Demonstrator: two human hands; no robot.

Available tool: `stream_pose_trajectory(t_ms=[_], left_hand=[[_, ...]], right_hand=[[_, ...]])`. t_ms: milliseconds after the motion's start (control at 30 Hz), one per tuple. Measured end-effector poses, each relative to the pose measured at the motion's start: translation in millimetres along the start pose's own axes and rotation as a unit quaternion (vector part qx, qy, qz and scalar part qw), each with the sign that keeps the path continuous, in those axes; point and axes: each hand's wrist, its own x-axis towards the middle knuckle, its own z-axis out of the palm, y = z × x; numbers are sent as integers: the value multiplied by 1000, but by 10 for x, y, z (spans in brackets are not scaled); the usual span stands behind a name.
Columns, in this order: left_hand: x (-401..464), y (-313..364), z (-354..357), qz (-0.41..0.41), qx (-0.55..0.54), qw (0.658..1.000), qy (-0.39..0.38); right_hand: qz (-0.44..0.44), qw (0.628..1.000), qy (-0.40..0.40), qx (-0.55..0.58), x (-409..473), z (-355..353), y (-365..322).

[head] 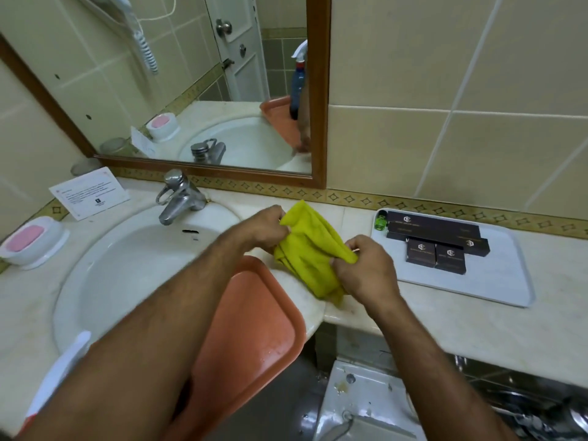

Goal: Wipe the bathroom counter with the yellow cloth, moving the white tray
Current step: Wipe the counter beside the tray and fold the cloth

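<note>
I hold the yellow cloth (310,246) bunched up between both hands, just above the marble counter (445,319) to the right of the sink. My left hand (267,229) pinches its upper left edge. My right hand (366,268) grips its lower right part. The white tray (506,275) lies flat on the counter to the right of my hands, against the tiled wall. Several dark boxes (436,240) and a small green bottle (380,221) rest on its back left part.
A white sink basin (127,272) with a chrome tap (178,195) fills the left. An orange tray (251,332) overhangs the sink's front right rim. A pink soap dish (31,241), a printed card (89,192) and a mirror (191,84) sit at the left and back.
</note>
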Motion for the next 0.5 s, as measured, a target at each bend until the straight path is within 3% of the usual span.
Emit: stream_pose_trajectory(t_ms=[133,267,367,433,500], left_hand=[[-287,111,-525,-66,121,989,-61],[-517,-55,-544,-114,320,933,-118],[-607,-445,-296,-107,392,910,-77],[-672,-658,-85,-86,405,910,-30],[-783,-724,91,-79,434,897,40]], right_hand=[[54,984,-79,153,-157,74,-404],[125,968,-148,162,-432,421,-501],[134,972,-186,56,-699,660,-362],[38,979,-177,-92,-834,788,-196],[-68,961,-168,-207,-1011,829,-111]])
